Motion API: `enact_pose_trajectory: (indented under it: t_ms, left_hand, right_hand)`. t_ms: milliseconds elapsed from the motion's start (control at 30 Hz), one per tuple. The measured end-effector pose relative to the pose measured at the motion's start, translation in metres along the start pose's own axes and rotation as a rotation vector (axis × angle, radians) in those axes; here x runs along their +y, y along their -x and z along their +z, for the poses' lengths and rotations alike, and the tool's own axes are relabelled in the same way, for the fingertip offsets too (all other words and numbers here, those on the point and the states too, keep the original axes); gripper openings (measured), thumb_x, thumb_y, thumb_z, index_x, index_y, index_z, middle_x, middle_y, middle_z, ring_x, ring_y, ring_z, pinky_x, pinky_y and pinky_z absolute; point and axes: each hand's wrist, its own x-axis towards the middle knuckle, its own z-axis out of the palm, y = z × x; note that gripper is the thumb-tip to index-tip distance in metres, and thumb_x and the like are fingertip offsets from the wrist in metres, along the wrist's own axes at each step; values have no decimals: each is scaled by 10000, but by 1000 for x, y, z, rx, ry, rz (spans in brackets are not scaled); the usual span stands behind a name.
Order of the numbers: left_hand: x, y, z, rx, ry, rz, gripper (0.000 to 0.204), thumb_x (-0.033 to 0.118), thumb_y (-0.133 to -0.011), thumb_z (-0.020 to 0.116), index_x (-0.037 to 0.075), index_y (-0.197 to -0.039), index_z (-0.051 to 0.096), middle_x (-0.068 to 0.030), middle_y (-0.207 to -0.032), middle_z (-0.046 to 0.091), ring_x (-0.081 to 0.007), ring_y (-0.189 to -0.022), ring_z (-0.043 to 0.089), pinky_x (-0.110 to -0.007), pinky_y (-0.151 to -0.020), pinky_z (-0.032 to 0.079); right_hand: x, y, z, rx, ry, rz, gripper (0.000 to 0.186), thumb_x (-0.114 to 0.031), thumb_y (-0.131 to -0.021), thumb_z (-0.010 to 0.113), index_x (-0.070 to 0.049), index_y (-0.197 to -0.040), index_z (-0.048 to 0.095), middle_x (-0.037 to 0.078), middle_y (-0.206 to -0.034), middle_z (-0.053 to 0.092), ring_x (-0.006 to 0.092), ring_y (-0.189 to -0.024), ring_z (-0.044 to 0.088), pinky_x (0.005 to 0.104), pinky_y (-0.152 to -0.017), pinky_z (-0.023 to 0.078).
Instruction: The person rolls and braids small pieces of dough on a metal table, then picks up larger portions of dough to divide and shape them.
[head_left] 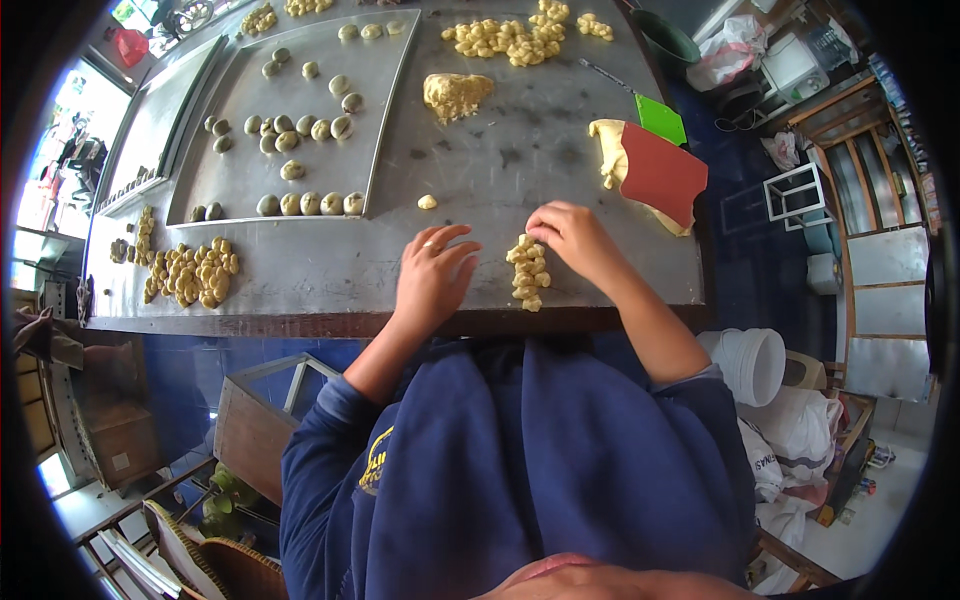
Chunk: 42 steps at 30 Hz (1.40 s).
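Note:
A small strip of pale yellow dough pieces lies near the table's front edge. My right hand is at its upper end, fingertips pinched together on a dough piece, which they mostly hide. To the left of the strip, my left hand hovers with fingers apart and slightly curled, holding nothing. A single dough piece lies beyond it. Farther back sits a rough lump of dough. At the right, a red sheet partly covers a larger slab of dough.
A shallow metal tray with round greenish-grey balls stands on the left of the metal table. More dough pieces are heaped at front left, others at the back. A green-bladed scraper touches the red sheet.

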Motion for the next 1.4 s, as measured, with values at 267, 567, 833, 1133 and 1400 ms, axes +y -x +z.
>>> enact_pose_trajectory:
  t_ms: [267, 567, 833, 1133, 1400]
  left_hand:
    - [19, -26, 39, -269, -89, 32, 307, 270, -844, 693, 113, -1107, 692, -56, -1191, 608, -275, -1135, 531, -422, -958, 431]
    - [24, -27, 33, -310, 114, -23, 157, 128, -790, 702, 55, -918, 649, -109, -885, 662, -325, -884, 619, -416, -795, 492]
    - [25, -22, 2, -266, 464, -416, 195, 127, -895, 661, 28, -1064, 658, -97, -914, 688, -211, -850, 692, -316, -717, 531]
    - [-6, 13, -19, -225, 748, -548, 278, 51, -914, 642, -11, -1185, 632, -87, -930, 714, -118, -794, 673, -256, -701, 532]
    - [-1, 13, -26, -227, 708, -601, 226, 55, -898, 668, -1, -1115, 637, -80, -903, 710, -116, -790, 674, -268, -699, 530]
  right_hand:
    - [3, 20, 14, 132, 191, -33, 77, -53, -844, 666, -39, -919, 656, 113, -893, 664, 314, -813, 646, 390, -721, 516]
    - [-2, 46, 26, 182, 127, 55, 63, -42, -847, 641, -36, -909, 644, 146, -863, 632, 368, -823, 612, 430, -717, 498]
    - [-10, 66, 36, 233, 175, 47, 91, -99, -810, 713, -56, -855, 645, 111, -780, 612, 336, -747, 600, 412, -661, 487]
    - [-11, 73, 35, 260, 141, 22, 173, -145, -757, 794, -39, -780, 659, 73, -858, 641, 244, -668, 616, 343, -621, 497]
    - [0, 24, 35, 292, 209, 27, 201, -210, -786, 781, -58, -827, 656, 95, -937, 640, 290, -895, 611, 407, -774, 496]
